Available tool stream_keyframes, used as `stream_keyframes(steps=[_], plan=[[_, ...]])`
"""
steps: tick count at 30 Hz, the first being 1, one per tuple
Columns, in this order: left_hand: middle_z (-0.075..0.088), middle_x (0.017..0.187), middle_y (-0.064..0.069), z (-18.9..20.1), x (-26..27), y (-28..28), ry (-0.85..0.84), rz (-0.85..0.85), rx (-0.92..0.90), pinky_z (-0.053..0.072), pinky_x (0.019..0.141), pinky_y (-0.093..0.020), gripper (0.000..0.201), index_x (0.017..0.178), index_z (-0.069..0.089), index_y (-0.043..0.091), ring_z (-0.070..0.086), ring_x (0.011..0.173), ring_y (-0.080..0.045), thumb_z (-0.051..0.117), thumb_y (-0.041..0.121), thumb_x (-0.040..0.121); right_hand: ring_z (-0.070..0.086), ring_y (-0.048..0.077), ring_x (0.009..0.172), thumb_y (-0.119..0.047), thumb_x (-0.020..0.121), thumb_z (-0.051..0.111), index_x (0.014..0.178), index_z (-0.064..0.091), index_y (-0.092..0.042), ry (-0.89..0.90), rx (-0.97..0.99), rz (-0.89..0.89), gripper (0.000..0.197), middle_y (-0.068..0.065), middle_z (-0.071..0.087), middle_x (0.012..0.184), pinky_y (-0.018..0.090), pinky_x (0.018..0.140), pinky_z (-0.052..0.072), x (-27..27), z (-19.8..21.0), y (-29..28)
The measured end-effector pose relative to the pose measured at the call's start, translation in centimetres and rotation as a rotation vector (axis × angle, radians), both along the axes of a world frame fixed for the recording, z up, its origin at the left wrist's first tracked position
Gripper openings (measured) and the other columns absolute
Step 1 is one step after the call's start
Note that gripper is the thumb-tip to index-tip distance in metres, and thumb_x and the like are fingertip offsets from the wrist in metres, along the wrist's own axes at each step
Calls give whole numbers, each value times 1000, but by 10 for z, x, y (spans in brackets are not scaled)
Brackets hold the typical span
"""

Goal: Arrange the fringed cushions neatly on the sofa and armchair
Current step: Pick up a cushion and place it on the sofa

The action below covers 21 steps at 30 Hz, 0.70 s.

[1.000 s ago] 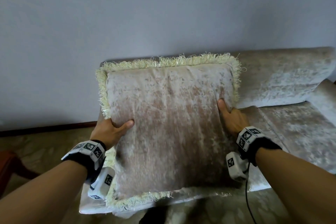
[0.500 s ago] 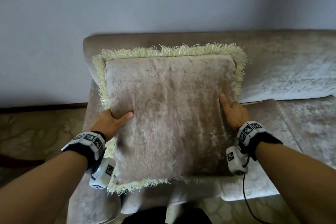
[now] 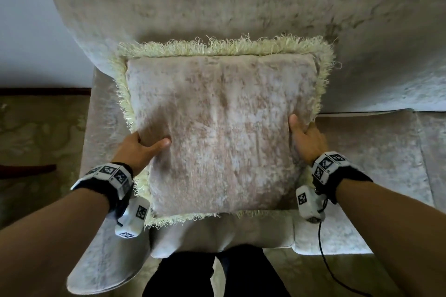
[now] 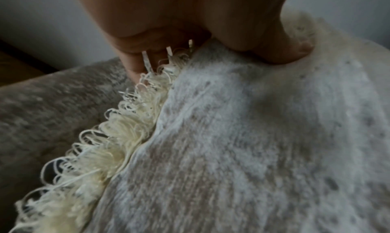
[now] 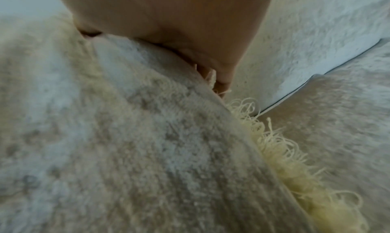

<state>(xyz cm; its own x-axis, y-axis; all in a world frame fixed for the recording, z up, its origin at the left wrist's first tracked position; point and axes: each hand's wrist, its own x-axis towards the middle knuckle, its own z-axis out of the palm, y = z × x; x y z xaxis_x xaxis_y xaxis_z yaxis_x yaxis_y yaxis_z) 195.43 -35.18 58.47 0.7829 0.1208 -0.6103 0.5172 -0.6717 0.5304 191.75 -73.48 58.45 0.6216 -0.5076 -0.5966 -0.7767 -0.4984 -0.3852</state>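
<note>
A square beige velvet cushion (image 3: 217,132) with a pale yellow fringe is held over the left end of the sofa (image 3: 217,0), in front of its backrest. My left hand (image 3: 142,149) grips the cushion's left edge, thumb on the front face and fingers behind. My right hand (image 3: 305,138) grips the right edge the same way. In the left wrist view the thumb presses into the cushion (image 4: 253,136) beside the fringe. In the right wrist view the palm wraps the cushion (image 5: 137,145) edge; the fingers are hidden behind it.
The sofa's left armrest (image 3: 103,236) runs down the left side, and seat cushions (image 3: 362,176) stretch to the right. Patterned carpet (image 3: 36,132) and a dark skirting board lie to the left. My legs (image 3: 217,272) stand against the sofa front.
The cushion has moved down and forward toward the sofa backrest with both hands still gripping its sides. The view has tilted down, so the wall has almost left the picture.
</note>
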Motion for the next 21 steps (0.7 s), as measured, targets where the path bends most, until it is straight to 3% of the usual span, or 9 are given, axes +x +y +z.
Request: stream_keyframes(steps=[5,8,10,12,13,15,17,19,21], plan=[[71,114,-4,-59,21,0,37,40,6,49,91,-41,102,128,63,14,65,103,-25,77,78,49,42,41,138,-70,93,37,152,35,-8,5,99,11,85,19,43,153,46,113,33,19,-58,-9],[68,121,-9,-84,33,-1,68,75,21,45,90,-36,76,131,60,11,61,101,-22,82,51,70,42,36,139,-72,91,38,153,36,-12,-6,150,65,87,14,43,154,41,112,32,28,-87,-5],[68,122,-12,-102,41,1,55,91,47,43,88,-34,65,131,60,9,60,100,-22,80,39,77,41,29,141,-83,81,39,154,36,-15,-43,226,93,99,8,43,155,37,114,32,33,-103,0],[66,124,-13,-115,49,1,39,112,58,43,89,-34,65,132,59,8,62,107,-27,80,38,78,42,20,139,-92,67,45,154,34,-17,-106,293,53,115,1,44,154,34,115,31,35,-121,2],[66,123,-13,-120,53,-1,40,116,63,44,90,-36,69,132,58,8,62,110,-30,81,42,76,43,15,136,-88,66,49,154,33,-15,-145,306,22,115,-2,45,152,30,113,31,37,-129,3],[69,117,-9,-136,58,2,31,134,93,48,95,-43,88,127,59,13,64,109,-32,80,68,61,43,10,128,-73,79,55,152,33,-12,-204,299,-1,98,-3,47,142,24,105,31,41,-144,3],[70,110,-2,-149,57,7,35,146,104,50,95,-47,106,121,61,18,65,103,-27,72,87,42,46,13,119,-55,94,55,147,38,-11,-179,259,3,71,-1,49,129,25,99,34,44,-150,3],[69,109,1,-151,55,7,48,154,103,48,91,-42,106,121,59,18,63,101,-23,70,85,39,50,18,114,-53,97,52,135,45,-15,-150,226,62,54,-1,50,122,30,95,37,45,-152,1],[67,108,-1,-142,53,2,34,156,84,50,91,-45,99,116,56,17,63,101,-26,74,81,43,52,20,117,-59,94,51,136,47,-15,-142,212,90,61,1,53,126,28,93,37,43,-147,0]])
